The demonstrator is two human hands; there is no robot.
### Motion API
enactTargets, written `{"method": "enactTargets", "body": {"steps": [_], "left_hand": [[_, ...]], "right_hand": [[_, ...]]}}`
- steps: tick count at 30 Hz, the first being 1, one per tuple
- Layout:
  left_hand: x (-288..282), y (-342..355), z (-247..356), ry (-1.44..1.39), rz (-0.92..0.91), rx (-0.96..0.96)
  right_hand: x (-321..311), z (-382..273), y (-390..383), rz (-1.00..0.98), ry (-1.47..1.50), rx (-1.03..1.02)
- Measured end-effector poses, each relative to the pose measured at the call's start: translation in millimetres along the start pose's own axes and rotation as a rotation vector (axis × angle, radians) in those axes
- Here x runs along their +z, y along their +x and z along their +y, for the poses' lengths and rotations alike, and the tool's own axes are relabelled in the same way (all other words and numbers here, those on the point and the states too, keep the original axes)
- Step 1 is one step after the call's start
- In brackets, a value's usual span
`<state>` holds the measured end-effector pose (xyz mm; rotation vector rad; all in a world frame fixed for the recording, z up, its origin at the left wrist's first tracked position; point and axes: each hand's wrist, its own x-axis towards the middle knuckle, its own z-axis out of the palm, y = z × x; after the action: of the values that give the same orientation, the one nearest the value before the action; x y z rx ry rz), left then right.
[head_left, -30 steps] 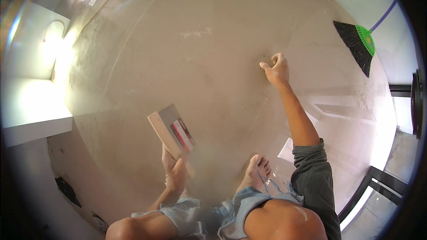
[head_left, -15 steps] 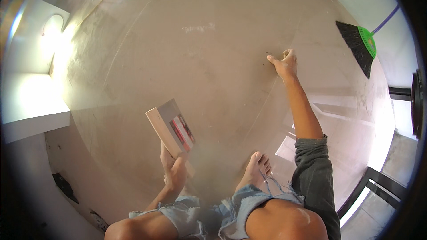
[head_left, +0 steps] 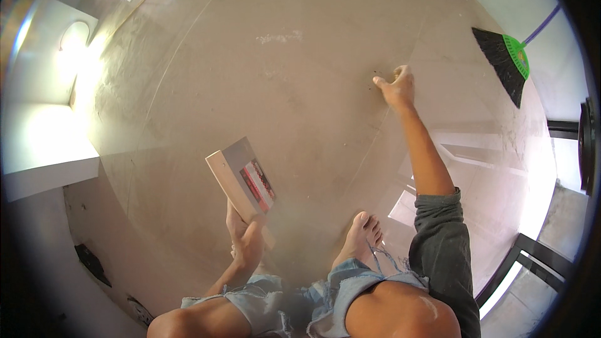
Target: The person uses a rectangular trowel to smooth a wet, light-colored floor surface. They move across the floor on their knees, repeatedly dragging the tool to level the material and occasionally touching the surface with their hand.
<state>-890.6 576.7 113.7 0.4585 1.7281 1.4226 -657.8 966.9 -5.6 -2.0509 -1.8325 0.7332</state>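
A flat rectangular box (head_left: 241, 158), pale tan along its edge and grey on its face with a red-and-white label, stands tilted in my left hand (head_left: 249, 241). Its lower end is gripped between the thumb and fingers. My right hand (head_left: 399, 91) is stretched far out over the smooth floor, thumb pointing left and fingers curled. Something small and brownish shows between that thumb and the fingers, too hidden to name. Tiny dark specks lie on the floor beside the thumb.
A broom (head_left: 502, 62) with black bristles and a green head leans at the right wall. My bare right foot (head_left: 363, 235) rests on the beige floor (head_left: 294, 100). A black frame (head_left: 538, 256) stands lower right; a white ledge (head_left: 50, 144) juts out at the left.
My right hand has shifted slightly away from me and to the left. The left hand and the box stay almost where they were.
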Motion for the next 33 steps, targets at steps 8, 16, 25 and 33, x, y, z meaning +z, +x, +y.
{"method": "enactTargets", "body": {"steps": [8,16,25,33], "left_hand": [[-1,-3,1,-0.014,-0.010,0.006],[1,-4,-2,-0.049,-0.007,-0.025],[-6,-1,-9,-0.027,0.023,0.041],[14,13,-1,-0.063,-0.045,0.171]], "right_hand": [[1,-1,-2,-0.009,-0.045,-0.056],[-7,-2,4,0.075,0.087,0.081],[29,-23,-11,0.320,-0.064,-0.012],[73,-104,-164,-0.674,0.879,-0.572]]}}
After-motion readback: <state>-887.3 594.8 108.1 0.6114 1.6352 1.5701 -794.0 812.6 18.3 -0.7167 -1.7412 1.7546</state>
